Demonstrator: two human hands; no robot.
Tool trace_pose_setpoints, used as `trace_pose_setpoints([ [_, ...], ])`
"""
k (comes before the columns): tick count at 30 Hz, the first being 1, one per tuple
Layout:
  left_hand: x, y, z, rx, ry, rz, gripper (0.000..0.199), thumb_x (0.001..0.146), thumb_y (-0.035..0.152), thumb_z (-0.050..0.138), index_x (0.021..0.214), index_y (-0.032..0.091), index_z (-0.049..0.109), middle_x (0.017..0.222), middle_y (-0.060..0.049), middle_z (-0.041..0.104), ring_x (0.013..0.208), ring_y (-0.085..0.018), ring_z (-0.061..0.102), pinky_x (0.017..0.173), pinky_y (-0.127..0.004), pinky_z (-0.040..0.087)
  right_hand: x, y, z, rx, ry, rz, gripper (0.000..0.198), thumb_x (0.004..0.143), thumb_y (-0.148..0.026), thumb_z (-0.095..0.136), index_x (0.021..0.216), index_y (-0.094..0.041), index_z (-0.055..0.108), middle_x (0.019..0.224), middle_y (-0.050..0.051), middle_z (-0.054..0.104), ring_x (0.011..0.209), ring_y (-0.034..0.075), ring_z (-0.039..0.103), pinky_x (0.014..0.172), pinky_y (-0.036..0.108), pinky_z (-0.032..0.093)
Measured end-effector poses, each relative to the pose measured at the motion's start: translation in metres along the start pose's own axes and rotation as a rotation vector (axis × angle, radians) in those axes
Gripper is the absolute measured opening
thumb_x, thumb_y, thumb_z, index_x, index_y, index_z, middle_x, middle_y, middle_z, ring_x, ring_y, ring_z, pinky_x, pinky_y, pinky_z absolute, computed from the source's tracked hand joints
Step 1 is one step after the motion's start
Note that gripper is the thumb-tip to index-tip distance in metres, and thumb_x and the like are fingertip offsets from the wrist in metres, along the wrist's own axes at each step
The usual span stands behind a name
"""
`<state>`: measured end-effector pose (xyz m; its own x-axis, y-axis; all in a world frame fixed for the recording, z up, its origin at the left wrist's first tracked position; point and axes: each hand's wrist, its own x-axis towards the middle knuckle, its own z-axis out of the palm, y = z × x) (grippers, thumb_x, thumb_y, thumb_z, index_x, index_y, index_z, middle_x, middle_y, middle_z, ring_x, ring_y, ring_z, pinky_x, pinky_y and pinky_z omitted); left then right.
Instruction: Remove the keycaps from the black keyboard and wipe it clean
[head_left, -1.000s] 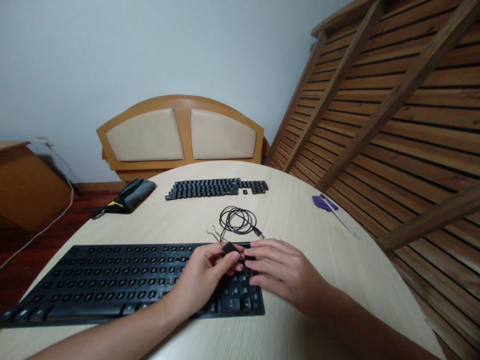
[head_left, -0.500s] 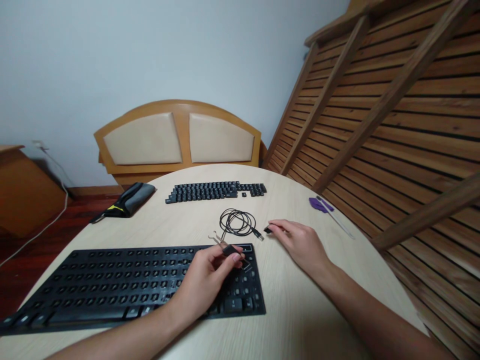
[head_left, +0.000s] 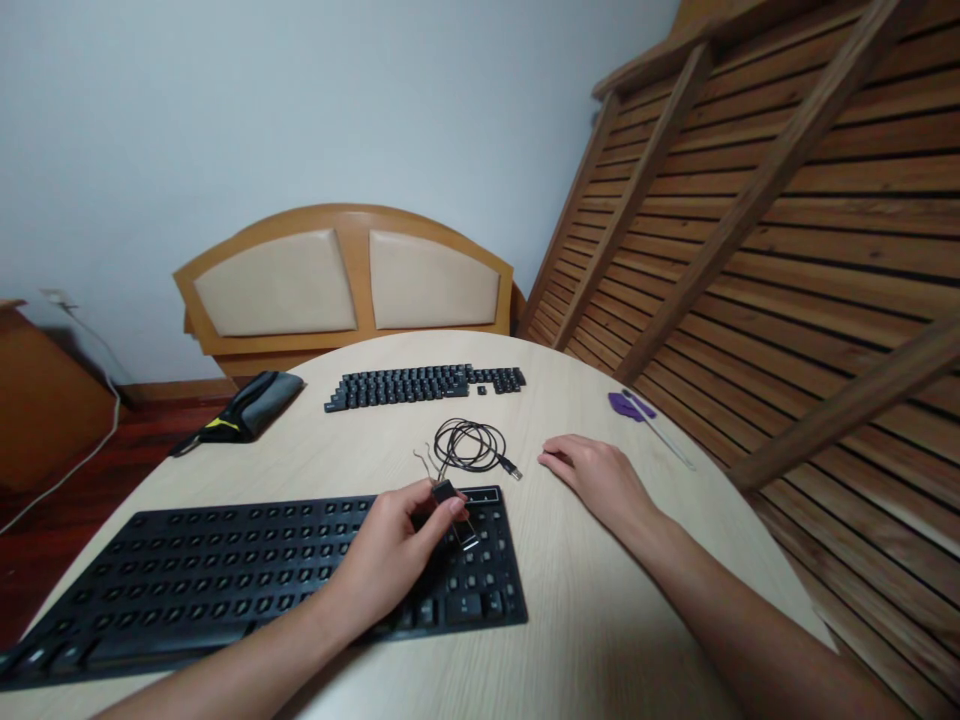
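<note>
My left hand (head_left: 397,545) is closed around a keycap puller (head_left: 444,491) with a black grip and bent wire prongs, held over the right end of a black keyboard (head_left: 262,507). Most of that keyboard's keycaps are off, showing rows of bare switches; a few larger keys remain along the near edge. Just right of a coiled black USB cable (head_left: 471,445), my right hand (head_left: 596,475) rests low over the table with its fingertips pressed together. Whatever those fingertips may hold is hidden. Farther back, removed keycaps (head_left: 405,385) lie in rows, with one single keycap (head_left: 482,390) apart.
At the left of the round table (head_left: 600,620) lies a grey and black pouch (head_left: 255,405) with a yellow stripe. A purple cloth (head_left: 631,405) and a thin white stick (head_left: 664,435) lie at the right. Behind stand a padded headboard (head_left: 362,270) and slatted wood (head_left: 750,250).
A black keycap showed at my right fingertips before; now it is out of sight. The puller has tilted in my left hand. The view has shifted slightly.
</note>
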<state>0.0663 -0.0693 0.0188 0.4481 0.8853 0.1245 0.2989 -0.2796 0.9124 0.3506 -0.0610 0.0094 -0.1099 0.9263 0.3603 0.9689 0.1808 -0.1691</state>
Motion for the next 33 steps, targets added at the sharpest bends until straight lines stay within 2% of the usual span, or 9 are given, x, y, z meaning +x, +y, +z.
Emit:
trace_pose_setpoints([
  [4, 0.006, -0.004, 0.002, -0.028, 0.013, -0.027, 0.034, 0.093, 0.046, 0.054, 0.082, 0.018, 0.071, 0.081, -0.007, 0.075, 0.079, -0.023, 0.066, 0.073, -0.032, 0.048, 0.008, 0.004, 0.007, 0.074, 0.004, -0.013, 0.007, 0.09, -0.023, 0.066, 0.09, -0.02, 0.073, 0.1, 0.004, 0.075, 0.089, 0.022, 0.071, 0.076, 0.032, 0.053],
  [9, 0.006, -0.006, 0.003, -0.026, 0.014, -0.024, 0.035, 0.093, 0.047, 0.055, 0.08, 0.019, 0.071, 0.08, -0.007, 0.074, 0.078, -0.023, 0.065, 0.073, -0.033, 0.046, 0.035, 0.017, 0.018, 0.078, 0.014, 0.003, 0.006, 0.089, -0.021, 0.067, 0.088, -0.02, 0.073, 0.099, 0.006, 0.075, 0.091, 0.023, 0.07, 0.08, 0.032, 0.051],
  [13, 0.006, -0.007, 0.004, -0.023, 0.011, -0.037, 0.036, 0.092, 0.049, 0.055, 0.081, 0.019, 0.071, 0.08, -0.007, 0.074, 0.078, -0.023, 0.065, 0.073, -0.034, 0.046, 0.065, 0.03, 0.027, 0.078, 0.04, 0.054, 0.004, 0.084, -0.021, 0.071, 0.086, -0.019, 0.074, 0.099, 0.007, 0.075, 0.091, 0.023, 0.069, 0.082, 0.031, 0.051],
  [17, 0.006, -0.007, 0.004, -0.018, 0.013, -0.048, 0.037, 0.092, 0.05, 0.054, 0.08, 0.019, 0.07, 0.08, -0.007, 0.074, 0.077, -0.023, 0.065, 0.072, -0.034, 0.046, 0.086, 0.04, 0.039, 0.089, 0.079, 0.123, 0.01, 0.083, -0.019, 0.072, 0.091, -0.019, 0.077, 0.099, 0.008, 0.076, 0.091, 0.023, 0.07, 0.083, 0.032, 0.051],
  [25, 0.004, -0.006, 0.004, -0.025, 0.011, -0.053, 0.036, 0.092, 0.049, 0.055, 0.081, 0.019, 0.071, 0.08, -0.007, 0.074, 0.078, -0.023, 0.066, 0.072, -0.033, 0.047, 0.093, 0.048, 0.058, 0.13, 0.16, 0.151, 0.021, 0.088, -0.019, 0.065, 0.104, -0.02, 0.077, 0.113, 0.007, 0.075, 0.104, 0.023, 0.069, 0.094, 0.033, 0.051],
  [33, 0.005, -0.006, 0.003, 0.002, -0.002, -0.071, 0.038, 0.093, 0.05, 0.053, 0.083, 0.019, 0.071, 0.082, -0.007, 0.074, 0.079, -0.022, 0.064, 0.074, -0.034, 0.047, 0.097, 0.048, 0.062, 0.145, 0.144, 0.168, 0.025, 0.089, -0.021, 0.063, 0.111, -0.021, 0.076, 0.121, 0.006, 0.072, 0.112, 0.025, 0.067, 0.099, 0.036, 0.05],
])
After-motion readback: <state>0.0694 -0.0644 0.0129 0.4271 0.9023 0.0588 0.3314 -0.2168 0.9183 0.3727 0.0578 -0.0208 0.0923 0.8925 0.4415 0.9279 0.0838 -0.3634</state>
